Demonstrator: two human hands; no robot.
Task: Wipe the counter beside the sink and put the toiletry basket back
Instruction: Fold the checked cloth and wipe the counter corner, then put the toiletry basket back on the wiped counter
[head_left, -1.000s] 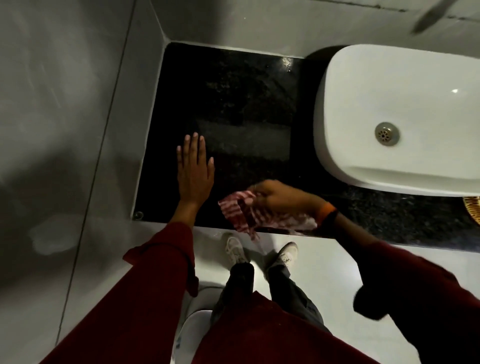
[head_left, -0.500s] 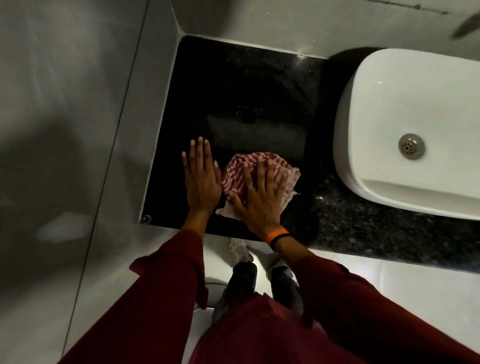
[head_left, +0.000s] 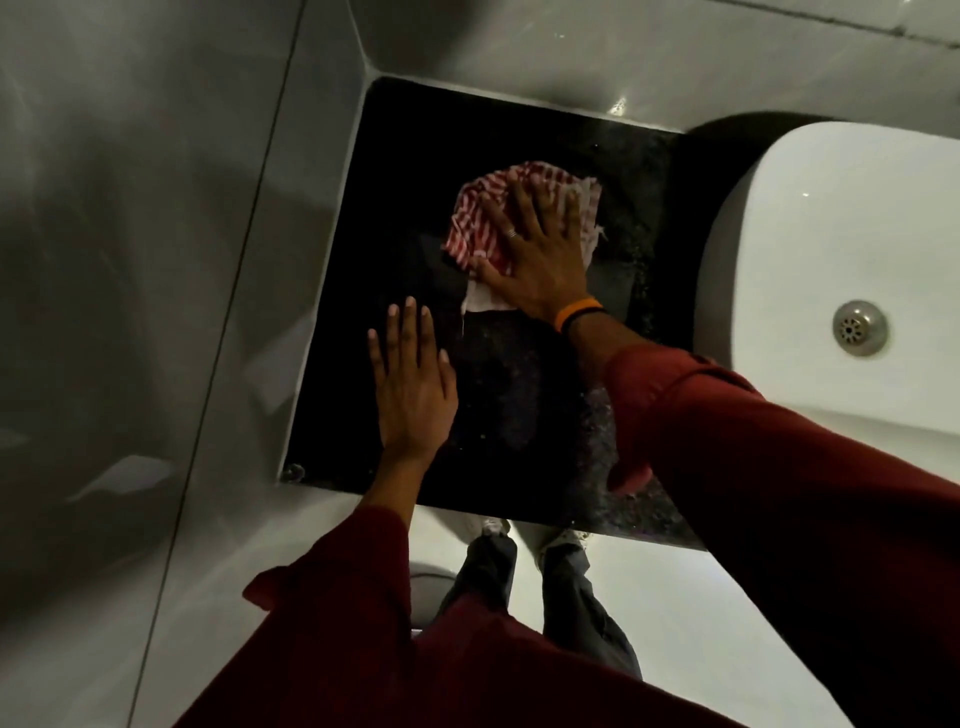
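Note:
A black speckled counter (head_left: 519, 415) fills the corner left of the white sink (head_left: 831, 291). A red-and-white striped cloth (head_left: 480, 223) lies crumpled on the counter's far half. My right hand (head_left: 540, 260) presses flat on the cloth with fingers spread, pointing toward the back wall. My left hand (head_left: 410, 379) rests flat and empty on the counter near its left edge, closer to me than the cloth. The toiletry basket is out of view.
Grey tiled walls (head_left: 156, 260) close in the counter on the left and behind. The sink's drain (head_left: 860, 328) shows at the right. Below the counter's front edge are my legs and shoes (head_left: 524, 535) on a pale floor.
My right hand brought the cloth up from the counter's front edge, laid it flat beside my left hand, then pushed it away toward the back wall. My left hand stayed put.

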